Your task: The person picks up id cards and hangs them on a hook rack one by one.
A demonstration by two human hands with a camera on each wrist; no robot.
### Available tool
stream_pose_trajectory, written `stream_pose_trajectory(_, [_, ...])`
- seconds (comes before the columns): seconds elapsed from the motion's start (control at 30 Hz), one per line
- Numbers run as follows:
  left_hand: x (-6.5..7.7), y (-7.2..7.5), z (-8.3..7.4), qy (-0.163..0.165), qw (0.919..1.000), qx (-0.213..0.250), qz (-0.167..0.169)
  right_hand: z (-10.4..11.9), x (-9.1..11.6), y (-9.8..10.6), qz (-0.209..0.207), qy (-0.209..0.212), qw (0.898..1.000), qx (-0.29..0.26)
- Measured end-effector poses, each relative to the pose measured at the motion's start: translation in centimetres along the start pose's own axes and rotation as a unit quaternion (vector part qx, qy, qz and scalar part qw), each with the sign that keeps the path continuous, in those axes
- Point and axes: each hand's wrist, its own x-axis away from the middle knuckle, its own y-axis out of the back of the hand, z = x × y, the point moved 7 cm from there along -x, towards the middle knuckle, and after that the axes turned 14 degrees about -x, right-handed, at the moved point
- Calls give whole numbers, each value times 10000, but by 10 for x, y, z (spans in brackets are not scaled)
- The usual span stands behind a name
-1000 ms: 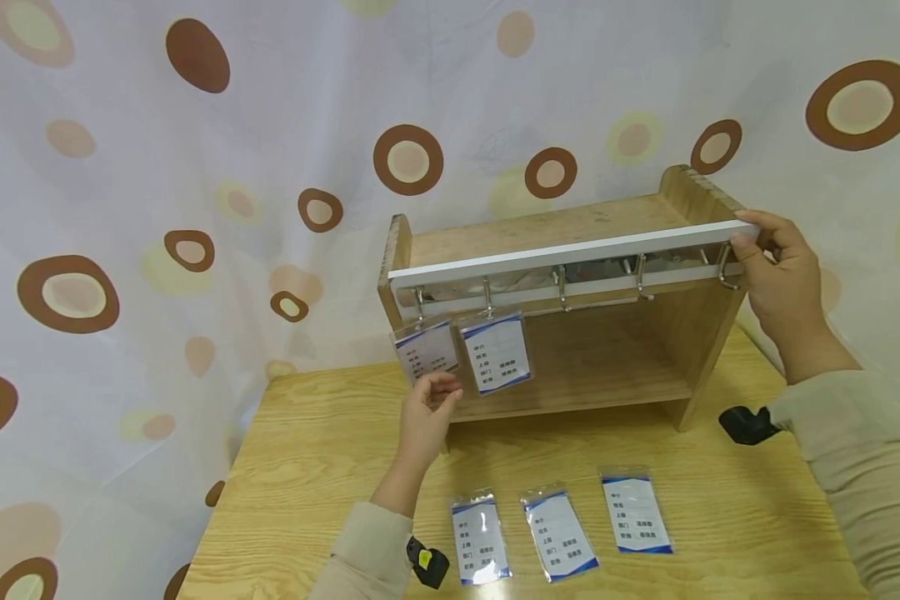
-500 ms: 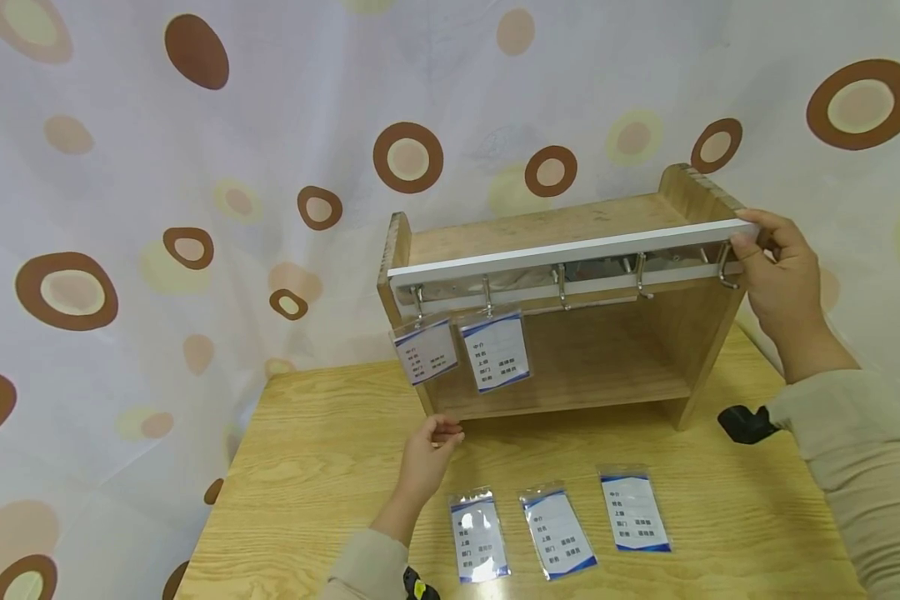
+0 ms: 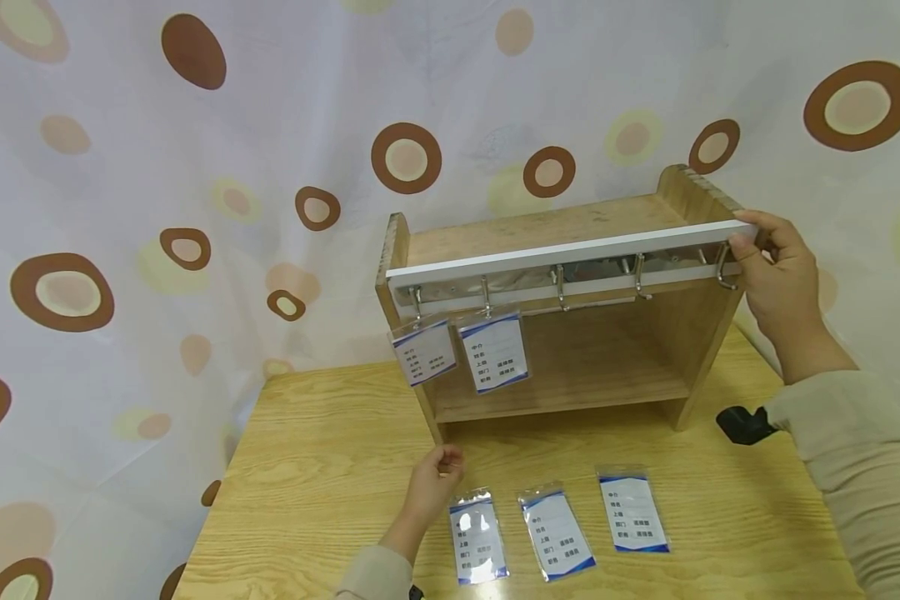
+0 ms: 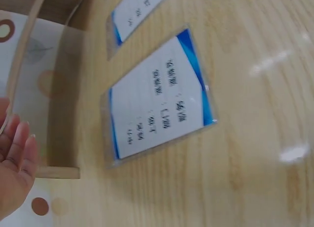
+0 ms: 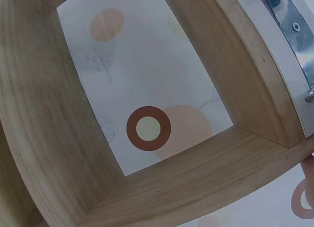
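Note:
My right hand grips the right end of a white hook rail, thumb in front and fingers over the top. The rail lies along the front of a wooden shelf. Two badge holders hang from its left hooks: a tilted left badge and a second badge. Low by the shelf's left foot, my left hand holds nothing, its fingers loosely bent. Just right of it a badge lies flat on the table; the left wrist view shows this badge close up.
Two more badges lie in the row, a middle badge and a right badge. Bare metal hooks line the rail's right half. The wooden table meets a patterned curtain behind.
My left hand has dropped from beside the hanging left badge down to the table near the nearest lying badge. The hanging left badge has settled. My right hand stays on the rail.

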Motion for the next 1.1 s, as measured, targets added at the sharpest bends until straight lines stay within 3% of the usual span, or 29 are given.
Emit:
stream_pose_trajectory(0.17, [10, 0, -8, 8, 9998, -180, 51, 0, 0, 0, 7, 0, 10000, -6])
stream_pose_trajectory(0.43, [4, -24, 47, 249, 9979, -522, 278, 0, 1, 0, 5, -17, 9999, 116])
stream_pose_trajectory(0.57, [6, -27, 53, 348, 9967, -646, 337, 0, 1, 1, -7, -16, 9994, 335])
stream_pose_trajectory(0.73, [6, -32, 61, 452, 9953, -734, 437, 0, 1, 0, 19, -28, 9998, 202])
stream_pose_trajectory(1.1, [5, -35, 67, 284, 9891, -1398, 357, 0, 0, 0, -16, 13, 10000, 24])
